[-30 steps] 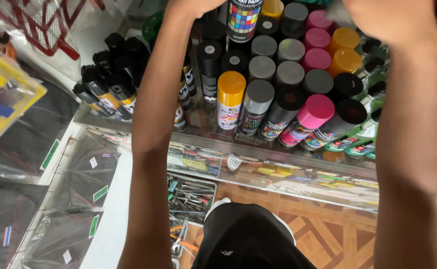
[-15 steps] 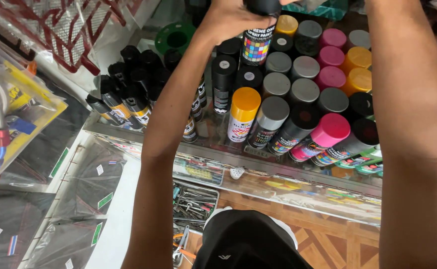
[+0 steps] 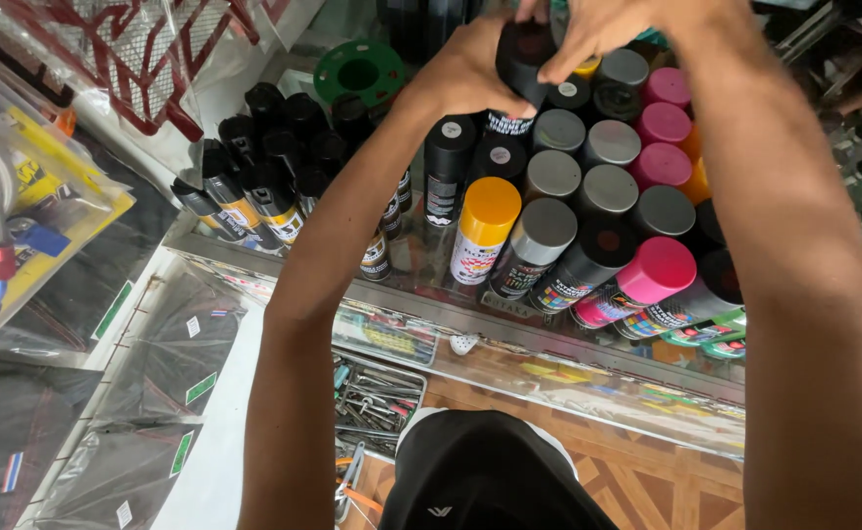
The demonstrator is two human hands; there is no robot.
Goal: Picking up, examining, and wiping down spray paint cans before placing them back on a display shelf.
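With our left hand (image 3: pixel 470 74) wrapped around the black-capped spray can (image 3: pixel 521 59) and our right hand (image 3: pixel 598 25) pinching its cap from above — held at the far end over the packed rows of cans (image 3: pixel 588 226) — we judge a slip would topple neighbours off the glass counter (image 3: pixel 549 339).

Both hands' grip meets on a spray can (image 3: pixel 521 54) behind rows of capped cans (image 3: pixel 588 216) on the worktop (image 3: pixel 549 339); packaged goods (image 3: pixel 146 393) lie to its left.
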